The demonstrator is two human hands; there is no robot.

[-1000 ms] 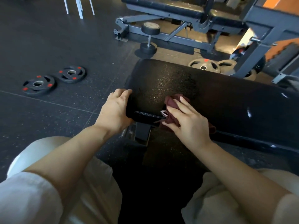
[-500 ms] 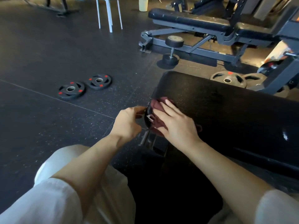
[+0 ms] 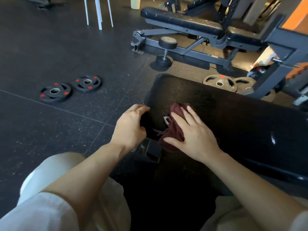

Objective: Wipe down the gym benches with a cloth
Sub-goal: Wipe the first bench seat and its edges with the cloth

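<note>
- The black padded bench [image 3: 225, 117] carries a maroon cloth [image 3: 176, 130] near its end.
- The dark rubber floor [image 3: 50, 47] bears two red-dotted weight plates [image 3: 55, 92] and a dumbbell [image 3: 165, 50].

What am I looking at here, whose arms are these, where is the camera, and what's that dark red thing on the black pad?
The camera sits on a person's head and looks down, so the two bare arms are the wearer's own. There is no machine. The black pad is a gym bench right in front of them. The right hand lies flat with straight fingers on a dark red cloth, pressing it onto the bench near its end to wipe it. The left hand grips that end's edge. On the floor to the left lie two weight plates with red marks. Beyond stand a dumbbell on its end and a second bench.
</note>
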